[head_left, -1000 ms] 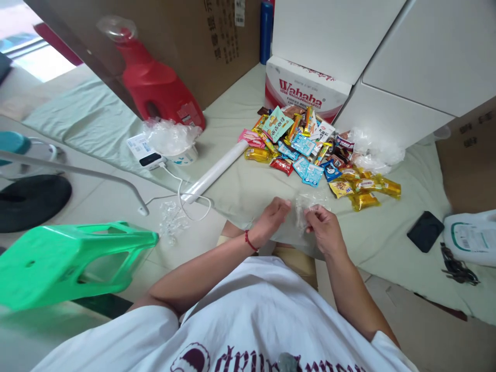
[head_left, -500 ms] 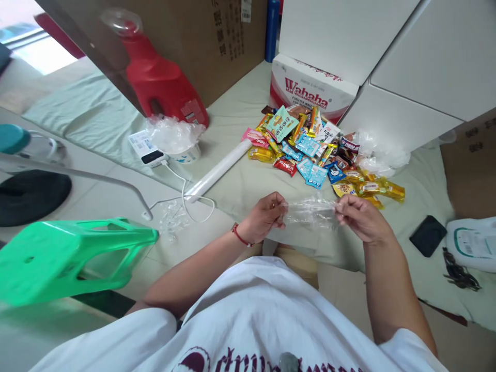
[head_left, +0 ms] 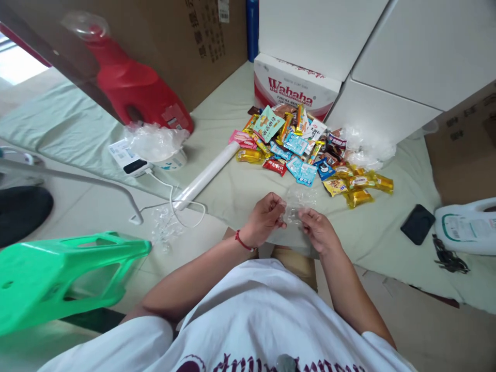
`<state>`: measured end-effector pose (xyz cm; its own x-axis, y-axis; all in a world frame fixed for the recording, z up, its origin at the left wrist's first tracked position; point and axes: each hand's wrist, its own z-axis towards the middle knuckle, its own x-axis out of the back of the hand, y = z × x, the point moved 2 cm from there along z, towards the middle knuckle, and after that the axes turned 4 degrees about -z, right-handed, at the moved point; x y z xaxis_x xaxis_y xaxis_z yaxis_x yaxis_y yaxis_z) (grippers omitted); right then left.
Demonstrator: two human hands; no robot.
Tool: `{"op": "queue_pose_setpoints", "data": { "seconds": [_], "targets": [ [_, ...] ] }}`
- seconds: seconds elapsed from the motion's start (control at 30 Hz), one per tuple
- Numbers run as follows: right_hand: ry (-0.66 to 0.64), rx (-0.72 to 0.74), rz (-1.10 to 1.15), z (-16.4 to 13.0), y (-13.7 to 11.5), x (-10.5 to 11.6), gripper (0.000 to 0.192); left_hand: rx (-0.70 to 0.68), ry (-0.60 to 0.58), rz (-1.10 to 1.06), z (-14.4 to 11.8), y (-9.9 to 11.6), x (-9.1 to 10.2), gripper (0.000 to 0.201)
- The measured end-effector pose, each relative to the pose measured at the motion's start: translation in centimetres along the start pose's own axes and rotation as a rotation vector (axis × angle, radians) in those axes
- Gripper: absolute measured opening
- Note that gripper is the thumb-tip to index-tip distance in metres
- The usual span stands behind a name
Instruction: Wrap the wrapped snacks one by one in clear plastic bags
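Note:
A clear plastic bag [head_left: 296, 205] hangs between my two hands, thin and crumpled. My left hand [head_left: 267, 216] pinches its left side, the thumb pressed on the fingers. On the other side my right hand [head_left: 318, 230] is closed in a pinch on the bag's right edge. Just beyond them lies a pile of wrapped snacks [head_left: 294, 142] in blue, yellow, red and green packets. Several yellow packets [head_left: 358, 181] lie at the pile's right end. A white plastic roll [head_left: 209, 173] lies to the left of the pile.
Behind the snacks stands a Wahaba-like lettered white and red carton [head_left: 296, 88]. At left are a red jug [head_left: 135, 82], a tub with clear plastic [head_left: 155, 147], a cable and a green stool [head_left: 73, 274]. At right lie a black wallet-like item [head_left: 417, 224] and a white bottle [head_left: 465, 227].
My right hand has moved left toward my left hand. The plastic bag, stretched out before, is now bunched between them. The whole view has shifted slightly.

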<state>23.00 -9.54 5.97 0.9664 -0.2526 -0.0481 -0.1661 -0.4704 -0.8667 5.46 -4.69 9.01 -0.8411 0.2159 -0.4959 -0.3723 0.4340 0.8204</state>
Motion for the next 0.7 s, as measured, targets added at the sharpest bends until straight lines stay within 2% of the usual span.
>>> {"op": "queue_pose_setpoints", "data": {
  "seconds": [0.13,0.23,0.3,0.33,0.4,0.47,0.57,0.63,0.7],
  "targets": [
    [-0.072,0.13,0.013,-0.3,-2.9,0.8,0.039,0.039,-0.044,0.051,1.2,3.5,3.1,0.04],
    [-0.141,0.09,0.071,-1.3,-4.4,1.1,0.038,-0.029,-0.083,-0.105,1.0,5.5,4.7,0.044],
    [-0.164,0.082,0.105,-1.9,-4.9,0.6,0.038,-0.098,-0.059,-0.183,0.0,5.0,4.7,0.053],
    [-0.16,0.094,0.116,-2.2,-5.0,0.1,0.039,-0.131,0.004,-0.185,-0.6,4.2,4.4,0.054],
    [-0.135,0.131,0.125,-2.6,-5.1,-1.2,0.038,-0.184,0.205,-0.12,-1.8,2.0,3.7,0.048],
    [-0.13,0.156,0.109,-3.1,-4.9,-2.6,0.039,-0.162,0.32,0.012,-2.6,-0.1,2.6,0.049],
    [-0.186,0.13,0.06,-4.0,-4.6,-3.8,0.041,-0.151,0.329,0.151,-2.1,-1.4,1.4,0.042],
    [-0.235,0.079,0.028,-4.4,-4.9,-3.1,0.04,-0.162,0.339,0.115,-1.0,-1.1,1.5,0.041],
    [-0.269,0.033,0.015,-4.0,-5.5,-1.1,0.037,-0.176,0.385,0.051,0.0,-0.4,2.2,0.045]
  ]
}}
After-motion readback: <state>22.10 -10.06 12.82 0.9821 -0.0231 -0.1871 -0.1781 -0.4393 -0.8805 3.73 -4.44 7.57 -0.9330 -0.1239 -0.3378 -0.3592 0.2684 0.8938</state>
